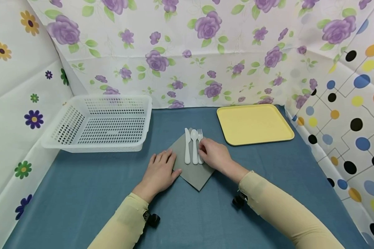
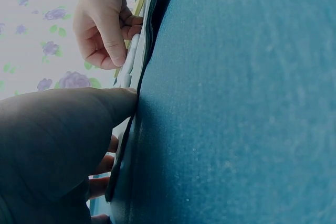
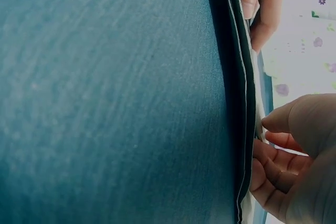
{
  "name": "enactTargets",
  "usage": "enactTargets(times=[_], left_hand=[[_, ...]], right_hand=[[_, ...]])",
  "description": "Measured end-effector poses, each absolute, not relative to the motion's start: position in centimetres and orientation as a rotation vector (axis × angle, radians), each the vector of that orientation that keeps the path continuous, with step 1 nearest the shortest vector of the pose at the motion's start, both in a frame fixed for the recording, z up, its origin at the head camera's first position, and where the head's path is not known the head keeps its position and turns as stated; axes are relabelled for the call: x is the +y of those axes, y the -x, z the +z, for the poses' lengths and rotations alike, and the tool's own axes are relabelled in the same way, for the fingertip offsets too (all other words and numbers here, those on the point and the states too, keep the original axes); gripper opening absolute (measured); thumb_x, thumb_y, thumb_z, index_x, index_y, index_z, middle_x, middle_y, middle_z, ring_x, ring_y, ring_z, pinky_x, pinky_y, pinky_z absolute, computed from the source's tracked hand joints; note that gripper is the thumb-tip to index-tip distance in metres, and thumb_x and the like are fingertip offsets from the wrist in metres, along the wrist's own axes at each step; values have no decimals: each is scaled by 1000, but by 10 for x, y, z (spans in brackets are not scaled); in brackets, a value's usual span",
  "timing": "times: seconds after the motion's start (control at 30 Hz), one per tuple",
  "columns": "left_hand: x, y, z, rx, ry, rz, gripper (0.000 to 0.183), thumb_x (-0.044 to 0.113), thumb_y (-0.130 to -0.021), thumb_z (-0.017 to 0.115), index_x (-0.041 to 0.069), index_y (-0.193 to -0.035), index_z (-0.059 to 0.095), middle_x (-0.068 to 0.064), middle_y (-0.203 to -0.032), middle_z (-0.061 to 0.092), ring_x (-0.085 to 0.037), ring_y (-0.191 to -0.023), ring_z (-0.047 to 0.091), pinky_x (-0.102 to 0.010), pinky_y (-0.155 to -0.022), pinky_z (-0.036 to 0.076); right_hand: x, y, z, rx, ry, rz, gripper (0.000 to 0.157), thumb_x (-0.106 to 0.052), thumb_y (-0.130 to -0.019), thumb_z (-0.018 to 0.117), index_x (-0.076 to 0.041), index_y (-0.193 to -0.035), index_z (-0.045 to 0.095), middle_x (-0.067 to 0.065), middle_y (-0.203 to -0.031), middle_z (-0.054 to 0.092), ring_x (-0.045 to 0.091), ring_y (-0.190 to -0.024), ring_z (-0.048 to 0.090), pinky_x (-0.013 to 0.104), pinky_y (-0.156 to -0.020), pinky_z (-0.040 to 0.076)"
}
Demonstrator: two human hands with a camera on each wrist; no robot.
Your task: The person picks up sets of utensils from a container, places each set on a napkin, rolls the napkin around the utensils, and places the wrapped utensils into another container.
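Note:
A folded grey napkin (image 1: 198,180) lies cornerwise on the blue cloth. On it a white knife (image 1: 187,147), a white spoon (image 1: 194,147) and a white fork (image 1: 200,135) lie side by side, knife leftmost. My left hand (image 1: 159,170) rests on the napkin's left edge, fingers spread and thumb at the near left side. With curled fingers, my right hand (image 1: 214,154) pinches the fork by its handle, which the fingers partly cover. In the left wrist view, the right thumb (image 2: 113,45) comes down beside a white handle. The napkin's layered edge (image 3: 244,103) shows in the right wrist view.
At the back left stands a white perforated basket (image 1: 144,121). A yellow tray (image 1: 255,124) lies at the back right. Patterned sheets (image 1: 180,41) hang behind and along both sides. Each wrist carries a small black camera (image 1: 152,220).

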State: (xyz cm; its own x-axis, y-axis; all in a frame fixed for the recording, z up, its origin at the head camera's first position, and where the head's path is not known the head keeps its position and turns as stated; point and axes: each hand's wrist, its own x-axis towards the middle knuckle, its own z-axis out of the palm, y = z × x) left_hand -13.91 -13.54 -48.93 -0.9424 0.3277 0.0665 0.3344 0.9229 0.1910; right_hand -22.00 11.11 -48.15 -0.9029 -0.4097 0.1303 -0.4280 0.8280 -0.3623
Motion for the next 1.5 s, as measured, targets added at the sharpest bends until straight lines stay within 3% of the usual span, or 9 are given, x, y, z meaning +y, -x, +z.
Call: enactTargets(times=[0.63, 1.07, 1.5], left_hand=[[-133, 141, -487, -3075, 527, -294, 67, 45, -111, 69, 3, -161, 53, -22, -166, 47, -43, -153, 44, -67, -125, 32], [-134, 138, -482, -2973, 604, -300, 65, 40, -106, 78, -2, -153, 60, -27, -158, 52, -46, -149, 48, -64, -127, 32], [-131, 128, -474, -2868, 789, -287, 59, 34, -102, 84, 1, -148, 67, -20, -146, 63, -40, -137, 60, -62, -127, 34]], right_hand=[[122, 211, -482, -2926, -738, 570, 5, -20, -110, 71, -15, -110, 71, 4, -103, 67, 15, -75, 59, 35, -62, 53], [141, 193, -479, -2828, -880, 455, 15, -21, -106, 78, -14, -120, 76, 1, -103, 70, 15, -81, 65, 38, -68, 58], [154, 181, -477, -2701, -1090, 389, 24, -21, -100, 87, -13, -119, 78, 2, -106, 70, 16, -88, 69, 39, -74, 61]])
